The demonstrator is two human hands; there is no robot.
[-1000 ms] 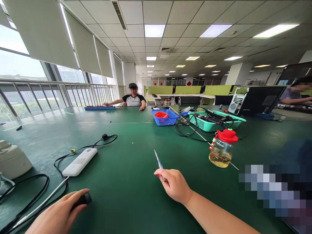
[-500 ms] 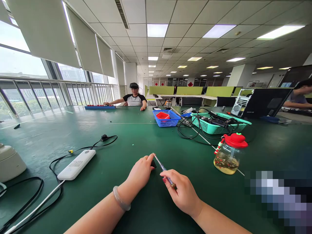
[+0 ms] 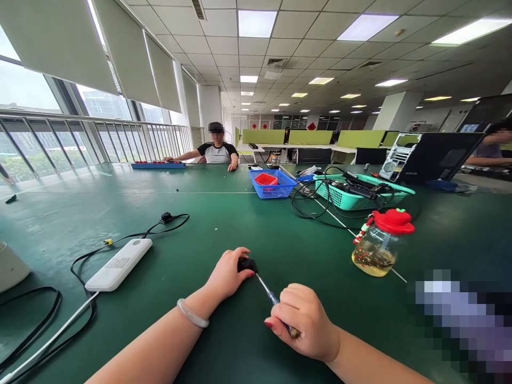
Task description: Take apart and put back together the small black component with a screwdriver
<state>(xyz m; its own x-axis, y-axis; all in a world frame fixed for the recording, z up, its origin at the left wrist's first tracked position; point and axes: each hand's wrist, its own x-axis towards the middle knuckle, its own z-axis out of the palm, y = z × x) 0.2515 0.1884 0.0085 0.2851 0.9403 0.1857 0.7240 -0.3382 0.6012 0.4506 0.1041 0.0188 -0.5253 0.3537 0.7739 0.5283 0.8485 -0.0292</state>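
My left hand [image 3: 228, 273] is closed around a small black part [image 3: 247, 264] and holds it down on the green table [image 3: 248, 224]. A pale bangle sits on that wrist. In my right hand [image 3: 302, 320] is a thin screwdriver [image 3: 269, 293], gripped in a fist. Its shaft points up and left, and its tip touches the black part.
A glass jar with a red lid [image 3: 382, 242] stands to the right. A white power bank [image 3: 119, 264] with cables lies to the left. Farther back are a blue basket [image 3: 272, 186], a teal basket of cables [image 3: 352, 193] and a seated person [image 3: 216, 152].
My left hand carried the black part from the lower left to the middle of the table. My right hand tilted the screwdriver down until its tip met the part.
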